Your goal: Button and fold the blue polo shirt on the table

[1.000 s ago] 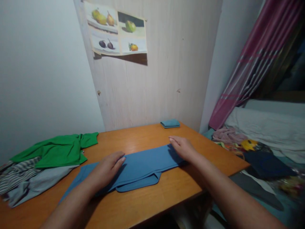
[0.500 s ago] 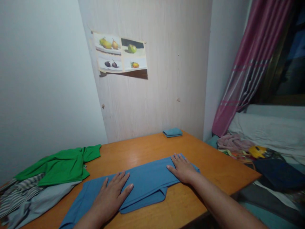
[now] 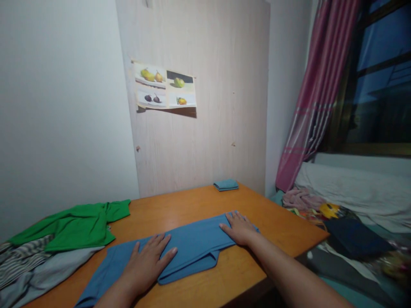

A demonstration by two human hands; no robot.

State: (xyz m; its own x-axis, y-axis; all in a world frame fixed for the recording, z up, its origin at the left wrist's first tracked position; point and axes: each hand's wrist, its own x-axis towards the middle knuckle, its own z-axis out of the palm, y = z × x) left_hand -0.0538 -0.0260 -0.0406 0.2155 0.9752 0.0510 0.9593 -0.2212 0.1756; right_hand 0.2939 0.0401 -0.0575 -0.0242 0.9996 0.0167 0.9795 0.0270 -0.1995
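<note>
A blue garment (image 3: 192,241), folded into a long strip, lies across the wooden table (image 3: 180,205). My left hand (image 3: 149,259) rests flat on its left part, fingers spread. Near the garment's far right end, my right hand (image 3: 239,227) also lies open, palm down on the cloth. One folded corner sticks out at the near edge between the hands. The garment's left end runs toward the bottom of the view, partly hidden by my left forearm. Neither hand grips the fabric.
Left on the table is a pile with a green T-shirt (image 3: 77,226), a striped cloth (image 3: 24,261) and a grey garment (image 3: 61,269). A small folded blue-green cloth (image 3: 226,185) sits at the far corner. Right of the table are a dark blue item (image 3: 355,237) and mixed fabrics.
The camera view has tilted up and turned slightly right, so the scene sits lower and further left. Both hands stay flat on the blue garment, which looks the same.
</note>
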